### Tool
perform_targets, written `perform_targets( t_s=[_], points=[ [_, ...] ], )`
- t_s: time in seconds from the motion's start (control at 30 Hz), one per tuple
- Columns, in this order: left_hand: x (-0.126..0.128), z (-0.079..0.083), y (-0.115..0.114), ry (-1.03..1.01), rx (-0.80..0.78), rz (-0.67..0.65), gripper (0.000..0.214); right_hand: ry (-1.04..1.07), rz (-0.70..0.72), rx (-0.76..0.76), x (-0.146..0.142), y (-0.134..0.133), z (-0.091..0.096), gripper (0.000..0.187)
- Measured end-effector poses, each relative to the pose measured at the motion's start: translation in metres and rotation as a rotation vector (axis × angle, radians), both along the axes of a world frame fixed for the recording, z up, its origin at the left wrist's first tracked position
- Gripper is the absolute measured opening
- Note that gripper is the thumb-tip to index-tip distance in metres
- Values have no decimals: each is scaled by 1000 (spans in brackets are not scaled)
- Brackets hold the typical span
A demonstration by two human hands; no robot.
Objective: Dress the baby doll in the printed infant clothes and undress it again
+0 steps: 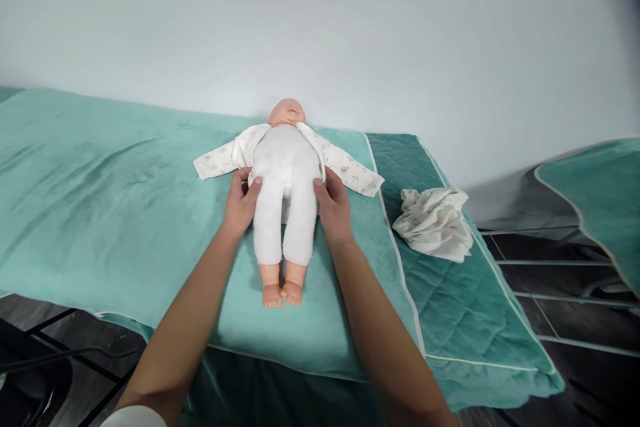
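Observation:
A baby doll [287, 213] with a white cloth body lies on its back, its head toward the wall and bare feet toward me. A white printed baby shirt [353, 170] is on its arms, spread open at the front with sleeves stretched to both sides. My left hand [241, 201] grips the doll's hip on the left, thumb on top and fingers curled at the side. On the opposite hip my right hand [335, 205] has the same hold. Some fingertips are hidden behind the doll and shirt edge, so I cannot tell whether they also pinch the shirt.
A crumpled white printed cloth [436, 223] rests on the dark green quilted pad [465, 307] at right. The light green cover [100, 200] spreads left beneath the doll. Behind stands a white wall [320, 27]. A metal frame [555, 263] shows at far right, a black chair [35, 373] lower left.

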State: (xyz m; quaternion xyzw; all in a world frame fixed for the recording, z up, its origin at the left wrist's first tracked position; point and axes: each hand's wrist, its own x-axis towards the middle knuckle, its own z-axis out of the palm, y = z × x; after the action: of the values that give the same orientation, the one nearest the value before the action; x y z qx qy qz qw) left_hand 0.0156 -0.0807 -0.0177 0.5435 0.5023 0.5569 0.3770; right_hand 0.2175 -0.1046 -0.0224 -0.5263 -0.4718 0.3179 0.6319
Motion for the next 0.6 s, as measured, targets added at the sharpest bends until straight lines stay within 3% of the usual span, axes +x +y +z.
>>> perform_targets(
  t_s=[0.23, 0.43, 0.6],
  points=[
    [-7, -3, 4, -44, 4, 143, 21, 60, -125, -47, 7, 2, -10, 36],
    [-8, 0, -1, 0, 37, 163, 19, 42, -232, -25, 13, -3, -3, 28],
    [-29, -5, 22, 190, 30, 316, 23, 133, -233, -92, 19, -2, -3, 27]
  ],
)
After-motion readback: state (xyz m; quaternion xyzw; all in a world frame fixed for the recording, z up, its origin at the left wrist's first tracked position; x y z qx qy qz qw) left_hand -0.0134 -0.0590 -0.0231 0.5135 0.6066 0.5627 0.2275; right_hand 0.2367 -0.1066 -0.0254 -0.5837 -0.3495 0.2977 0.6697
